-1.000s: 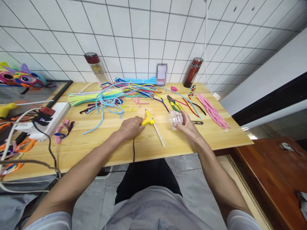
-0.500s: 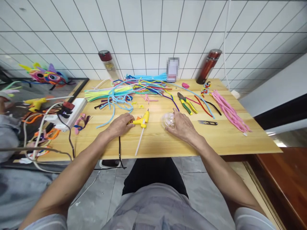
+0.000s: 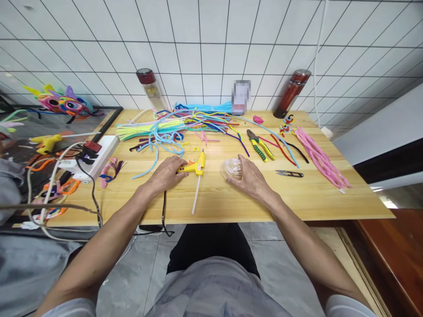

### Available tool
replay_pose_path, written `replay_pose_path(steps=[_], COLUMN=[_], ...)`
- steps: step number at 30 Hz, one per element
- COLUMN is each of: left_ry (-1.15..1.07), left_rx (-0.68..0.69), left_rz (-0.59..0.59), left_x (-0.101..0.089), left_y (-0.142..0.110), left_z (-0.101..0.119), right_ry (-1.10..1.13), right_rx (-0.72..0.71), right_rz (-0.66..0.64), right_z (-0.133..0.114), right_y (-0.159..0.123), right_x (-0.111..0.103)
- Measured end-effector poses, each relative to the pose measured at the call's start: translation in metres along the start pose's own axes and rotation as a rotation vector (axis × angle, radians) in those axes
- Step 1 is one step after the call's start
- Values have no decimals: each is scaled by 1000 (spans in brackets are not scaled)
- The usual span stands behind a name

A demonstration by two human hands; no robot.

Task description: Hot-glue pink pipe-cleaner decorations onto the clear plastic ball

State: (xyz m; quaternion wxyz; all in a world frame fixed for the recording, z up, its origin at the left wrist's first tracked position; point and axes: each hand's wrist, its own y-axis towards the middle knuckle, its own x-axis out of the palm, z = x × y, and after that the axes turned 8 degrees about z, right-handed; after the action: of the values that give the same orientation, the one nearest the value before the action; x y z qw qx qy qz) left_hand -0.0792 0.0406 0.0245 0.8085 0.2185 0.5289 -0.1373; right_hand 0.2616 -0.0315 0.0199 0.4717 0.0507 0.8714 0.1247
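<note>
My left hand (image 3: 168,173) is closed around the handle of a yellow glue gun (image 3: 197,166), whose nozzle points toward the wall. A white glue stick (image 3: 196,196) sticks out of its rear, and a black cord (image 3: 164,211) runs down from under the hand over the table edge. My right hand (image 3: 248,175) is curled round the right side of a clear, rounded plastic piece (image 3: 231,169) on the tabletop. Ahead of both hands lie bundles of coloured pipe cleaners (image 3: 198,121). Green-and-yellow pliers (image 3: 260,146) and thread snips (image 3: 290,174) rest to the right of my right hand.
A white power strip (image 3: 99,160) with tangled cables lies at the left, near a second yellow glue gun (image 3: 48,143). Two bottles, one clear (image 3: 150,90) and one red (image 3: 292,93), stand by the wall. Pink pipe cleaners (image 3: 322,158) lie at the right.
The view has shifted slightly. Both hands keep their hold, and the glue gun and clear plastic piece stay in nearly the same places.
</note>
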Motion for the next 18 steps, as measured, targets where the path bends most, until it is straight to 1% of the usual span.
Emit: replay_pose_path(steps=[3, 6, 10, 12, 13, 15, 17, 18], left_ry=[-20, -64, -157, -232, -282, -415, -608, -729], left_rx=[30, 27, 61, 83, 70, -23, -187, -271], left_rz=[-18, -2, 25, 28, 43, 123, 228, 257], left_x=[-1, 0, 4, 4, 3, -2, -8, -11], left_y=[3, 6, 4, 3, 4, 7, 14, 18], left_z=[3, 4, 6, 6, 6, 1, -5, -9], right_ry=[17, 27, 11, -13, -24, -34, -24, -16], right_rx=[-17, -47, -60, -55, -51, -45, -44, -45], right_rz=[2, 5, 2, -8, -12, -12, -1, 6], right_z=[0, 1, 7, 12, 14, 18, 21, 22], right_y=[7, 14, 17, 17, 16, 16, 16, 16], right_x=[-4, -6, 1, 5, 7, 10, 10, 10])
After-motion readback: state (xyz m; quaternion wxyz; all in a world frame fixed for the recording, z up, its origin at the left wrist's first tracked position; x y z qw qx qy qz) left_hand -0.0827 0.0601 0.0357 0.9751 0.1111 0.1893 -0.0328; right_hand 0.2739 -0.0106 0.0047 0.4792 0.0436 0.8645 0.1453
